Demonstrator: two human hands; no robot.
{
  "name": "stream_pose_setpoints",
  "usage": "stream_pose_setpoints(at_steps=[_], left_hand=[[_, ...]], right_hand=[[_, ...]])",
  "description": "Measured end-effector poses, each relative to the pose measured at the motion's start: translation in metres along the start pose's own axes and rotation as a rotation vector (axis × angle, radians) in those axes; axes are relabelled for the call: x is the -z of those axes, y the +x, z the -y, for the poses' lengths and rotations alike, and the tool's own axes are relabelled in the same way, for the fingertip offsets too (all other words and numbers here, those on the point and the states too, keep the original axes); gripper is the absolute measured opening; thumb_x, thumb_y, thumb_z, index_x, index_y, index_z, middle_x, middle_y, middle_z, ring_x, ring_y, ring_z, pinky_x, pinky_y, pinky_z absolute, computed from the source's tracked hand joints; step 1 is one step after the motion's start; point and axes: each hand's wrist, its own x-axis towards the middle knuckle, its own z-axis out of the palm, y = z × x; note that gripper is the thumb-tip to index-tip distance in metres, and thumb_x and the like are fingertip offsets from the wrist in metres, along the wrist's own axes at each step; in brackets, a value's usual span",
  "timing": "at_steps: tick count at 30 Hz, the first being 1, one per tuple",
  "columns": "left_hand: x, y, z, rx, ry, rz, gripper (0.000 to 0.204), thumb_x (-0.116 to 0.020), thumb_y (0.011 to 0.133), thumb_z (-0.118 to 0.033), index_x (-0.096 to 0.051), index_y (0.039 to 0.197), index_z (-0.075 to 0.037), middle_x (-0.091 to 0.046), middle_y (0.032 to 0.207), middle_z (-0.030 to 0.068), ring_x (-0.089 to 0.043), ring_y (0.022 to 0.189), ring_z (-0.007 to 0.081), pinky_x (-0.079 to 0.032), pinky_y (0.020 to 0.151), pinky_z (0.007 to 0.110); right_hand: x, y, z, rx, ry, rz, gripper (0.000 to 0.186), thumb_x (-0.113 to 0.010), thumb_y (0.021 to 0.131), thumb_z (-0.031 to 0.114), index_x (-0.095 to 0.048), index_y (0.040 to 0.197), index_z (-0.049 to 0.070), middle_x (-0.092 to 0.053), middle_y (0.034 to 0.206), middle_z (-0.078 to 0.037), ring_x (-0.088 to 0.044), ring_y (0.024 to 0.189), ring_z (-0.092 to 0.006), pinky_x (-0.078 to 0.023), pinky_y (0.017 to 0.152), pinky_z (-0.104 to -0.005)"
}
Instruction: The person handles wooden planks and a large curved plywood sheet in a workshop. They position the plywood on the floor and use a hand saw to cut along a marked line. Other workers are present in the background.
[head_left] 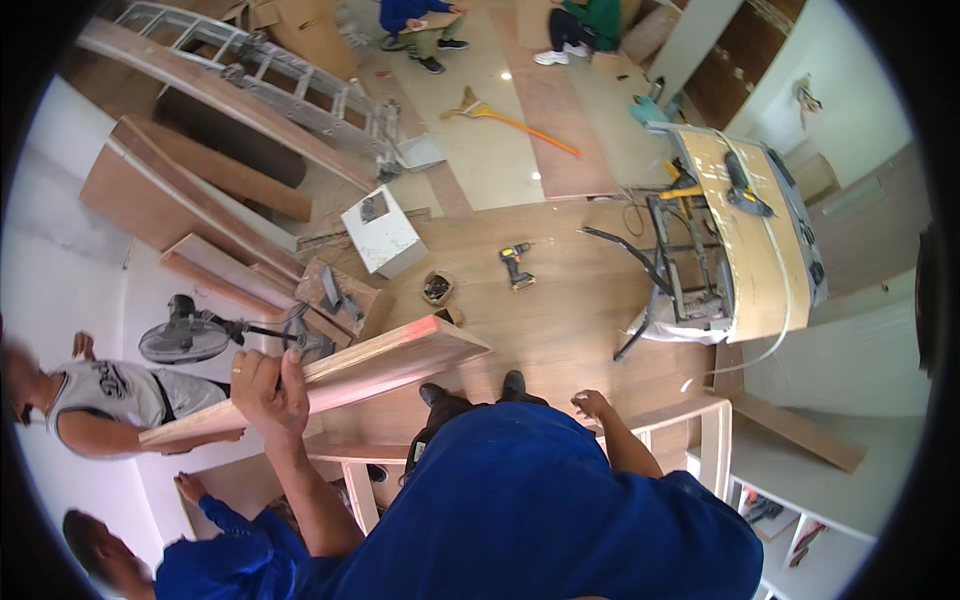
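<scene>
My left hand (270, 392) is closed around the edge of a long pinkish wooden board (400, 362), which is held up at a slant on my left side. The board's far end reaches toward the middle of the floor. A co-worker in a grey and white jersey (110, 395) stands by its other end, with an arm beneath it. Low on my right, my right hand (592, 404) has its fingers curled together; whatever they hold, if anything, is too small to make out. Close to that hand runs a wooden frame (715, 440), partly hidden behind my body.
A cordless drill (515, 266) lies on the floor ahead, near a white box (383, 232). A black fan (185, 340) and leaning boards stand left. At right is a workbench (765, 250) with another drill (745, 188). A ladder (270, 75) and two seated people are farther off; another co-worker (230, 540) is lower left.
</scene>
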Motion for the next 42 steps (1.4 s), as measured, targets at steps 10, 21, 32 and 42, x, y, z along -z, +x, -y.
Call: stream_pose_setpoints(at_steps=[10, 21, 32, 42], left_hand=[[-0.006, -0.002, 0.001, -0.022, -0.02, -0.021, 0.03, -0.065, 0.094, -0.001, -0.047, 0.07, 0.001, -0.041, 0.068, 0.0137, -0.038, 0.066, 0.0313, -0.031, 0.062, 0.044], [-0.008, -0.003, 0.006, -0.014, 0.028, 0.021, 0.03, -0.066, 0.094, -0.004, -0.049, 0.071, 0.001, -0.041, 0.068, 0.0138, -0.039, 0.065, 0.0318, -0.03, 0.06, 0.044], [0.0, 0.001, 0.005, -0.132, -0.067, 0.177, 0.064, -0.062, 0.095, -0.063, -0.062, 0.085, 0.0, -0.051, 0.078, 0.0123, -0.047, 0.075, 0.0326, -0.037, 0.07, 0.044], [0.003, 0.001, -0.001, -0.08, -0.072, 0.278, 0.066, -0.073, 0.082, -0.066, -0.064, 0.091, -0.001, -0.056, 0.085, 0.0134, -0.053, 0.079, 0.035, -0.041, 0.072, 0.045]], right_hand=[[0.011, 0.015, 0.005, 0.074, -0.065, -0.018, 0.038, -0.073, 0.092, 0.04, -0.076, 0.103, 0.004, -0.074, 0.079, -0.013, -0.068, 0.066, -0.0214, -0.056, 0.067, -0.0373], [0.016, 0.027, 0.001, 0.072, -0.171, 0.047, 0.032, -0.074, 0.094, 0.036, -0.075, 0.103, 0.005, -0.072, 0.082, -0.008, -0.07, 0.072, -0.0185, -0.054, 0.058, -0.0359], [0.015, 0.006, 0.006, 0.076, -0.214, 0.037, 0.041, -0.071, 0.089, 0.043, -0.076, 0.09, 0.003, -0.075, 0.083, -0.017, -0.072, 0.083, -0.031, -0.056, 0.08, -0.0421], [0.014, 0.022, 0.022, 0.181, -0.196, -0.008, 0.039, -0.071, 0.089, 0.043, -0.076, 0.086, 0.004, -0.073, 0.082, -0.02, -0.071, 0.082, -0.0358, -0.055, 0.077, -0.0452]])
